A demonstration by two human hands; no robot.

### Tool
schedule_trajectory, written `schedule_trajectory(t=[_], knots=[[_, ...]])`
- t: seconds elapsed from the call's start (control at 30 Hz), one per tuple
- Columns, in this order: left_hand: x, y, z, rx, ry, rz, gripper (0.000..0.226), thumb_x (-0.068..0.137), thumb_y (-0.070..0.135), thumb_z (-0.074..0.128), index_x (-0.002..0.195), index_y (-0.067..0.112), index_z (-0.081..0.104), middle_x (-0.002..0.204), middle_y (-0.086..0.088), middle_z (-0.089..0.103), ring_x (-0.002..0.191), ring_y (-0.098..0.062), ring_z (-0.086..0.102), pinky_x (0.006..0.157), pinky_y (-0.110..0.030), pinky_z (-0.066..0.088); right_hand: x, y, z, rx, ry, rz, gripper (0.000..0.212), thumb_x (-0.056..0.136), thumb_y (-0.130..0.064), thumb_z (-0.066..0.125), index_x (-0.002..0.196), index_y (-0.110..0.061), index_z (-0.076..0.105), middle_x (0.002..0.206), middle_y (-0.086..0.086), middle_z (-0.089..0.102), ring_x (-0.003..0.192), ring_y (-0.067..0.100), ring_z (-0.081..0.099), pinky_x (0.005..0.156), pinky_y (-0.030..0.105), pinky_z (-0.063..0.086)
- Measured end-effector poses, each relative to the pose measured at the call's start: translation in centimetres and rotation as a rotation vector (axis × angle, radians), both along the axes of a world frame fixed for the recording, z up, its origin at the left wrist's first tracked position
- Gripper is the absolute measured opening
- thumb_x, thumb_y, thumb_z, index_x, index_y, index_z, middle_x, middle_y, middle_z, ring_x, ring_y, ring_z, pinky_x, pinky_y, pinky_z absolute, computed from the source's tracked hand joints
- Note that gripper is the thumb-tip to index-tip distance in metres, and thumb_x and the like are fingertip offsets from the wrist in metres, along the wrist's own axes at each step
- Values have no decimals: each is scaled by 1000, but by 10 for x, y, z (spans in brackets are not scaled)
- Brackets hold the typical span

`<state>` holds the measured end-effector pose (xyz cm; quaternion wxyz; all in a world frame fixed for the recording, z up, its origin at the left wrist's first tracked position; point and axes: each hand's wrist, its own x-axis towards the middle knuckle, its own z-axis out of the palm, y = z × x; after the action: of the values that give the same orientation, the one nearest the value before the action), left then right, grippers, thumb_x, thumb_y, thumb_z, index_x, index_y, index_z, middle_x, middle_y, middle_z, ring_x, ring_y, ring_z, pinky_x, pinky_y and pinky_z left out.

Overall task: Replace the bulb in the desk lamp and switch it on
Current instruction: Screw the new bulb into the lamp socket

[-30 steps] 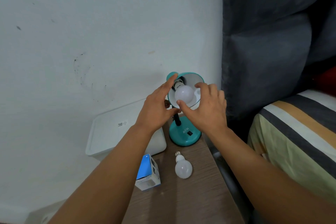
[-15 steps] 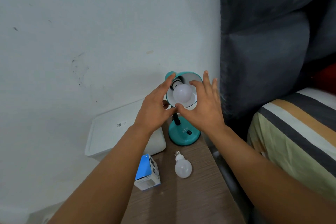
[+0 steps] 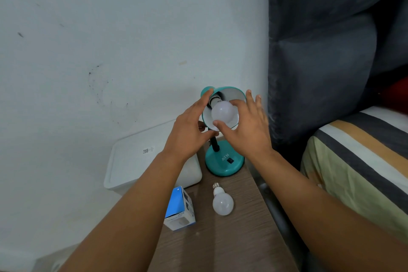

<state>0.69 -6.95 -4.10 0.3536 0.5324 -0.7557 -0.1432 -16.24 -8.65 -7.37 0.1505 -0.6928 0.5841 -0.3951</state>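
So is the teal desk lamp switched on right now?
Off, it seems. The frosted white bulb in the teal desk lamp shows no glow, and the shade's white inside stays dim. The black switch's position is unreadable.

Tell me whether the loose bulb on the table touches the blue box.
Apart. The head view shows bare tabletop between the loose bulb and the blue box.

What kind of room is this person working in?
Most likely a bedroom: a bed with striped bedding sits beside a padded dark grey headboard, and a teal desk lamp stands on a narrow wood-grain bedside table.
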Motion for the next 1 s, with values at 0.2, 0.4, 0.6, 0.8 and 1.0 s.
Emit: schedule_trajectory(t=[0.2,0.4,0.6,0.8,1.0], knots=[[-2,0,1,-6,-9,8,91,84,26,83,154,47,29,142,12,58,118,-10,63,94,-24,56,6,0,-2,52,-20,-27,71,89,-69,45,135,-16,46,156,10,29,148,31,19,115,46,29],[-2,4,2,-5,-52,41,96,82,23,83,154,50,25,144,12,56,119,-12,62,93,-29,57,5,4,1,76,-316,57,63,92,-57,53,140,-19,41,138,1,42,112,13,50,85,24,42],[-6,10,8,-8,-181,91,104,81,30,82,156,51,14,154,15,46,127,-11,55,101,-36,53,3,8,7,95,-312,75,59,89,-55,60,135,-21,45,140,0,41,115,11,47,85,24,39],[-3,28,20,21,-272,139,116,81,30,84,158,46,-1,166,7,28,149,-16,34,112,-29,39,-5,24,13,128,-225,121,71,91,-53,58,151,-29,28,165,3,7,146,24,26,110,38,33],[17,70,30,33,-236,217,97,87,42,75,161,35,12,167,7,23,152,-13,25,120,-29,26,-12,55,22,81,-159,98,67,94,-43,58,151,-28,27,165,-2,8,146,21,26,110,34,31]])
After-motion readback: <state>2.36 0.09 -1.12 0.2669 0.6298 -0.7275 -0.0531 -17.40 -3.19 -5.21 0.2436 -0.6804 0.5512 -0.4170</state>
